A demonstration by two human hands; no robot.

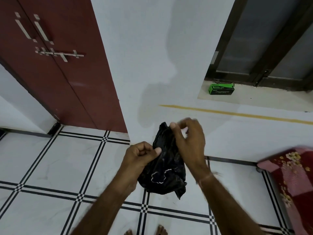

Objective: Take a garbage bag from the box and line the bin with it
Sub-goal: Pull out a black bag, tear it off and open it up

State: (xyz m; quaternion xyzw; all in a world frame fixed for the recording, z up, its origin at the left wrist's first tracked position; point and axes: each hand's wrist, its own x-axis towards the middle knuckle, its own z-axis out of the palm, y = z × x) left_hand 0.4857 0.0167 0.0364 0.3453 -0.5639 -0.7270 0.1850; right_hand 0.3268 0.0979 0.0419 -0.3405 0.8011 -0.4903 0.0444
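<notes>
Left grip (pixel 142 155) pinched the left edge of a black garbage bag (pixel 166 177) between the thumb and curled fingers, about halfway up the bag. Right grip (pixel 189 139) was clamped on the bag's top end, its thumb and fingertips bunched on the plastic there, though motion blur hid how the fingers lay. Both grips were thus closed on the same bag, the right one higher and farther from the body than the left. The bag hung crumpled and unopened between them, its lower part sagging below both wrists, held in the air above the tiled floor (pixel 50 167) and in front of a white wall (pixel 152 48). A green box (pixel 221 89) sat well apart from the grips on a pale window ledge (pixel 254 97), up and to the right, just below a dark window frame (pixel 250 48). What the box held could not be told. A dark red door (pixel 59 73) stood at the left, and a red flowered cover (pixel 291 175) showed at the right edge.
</notes>
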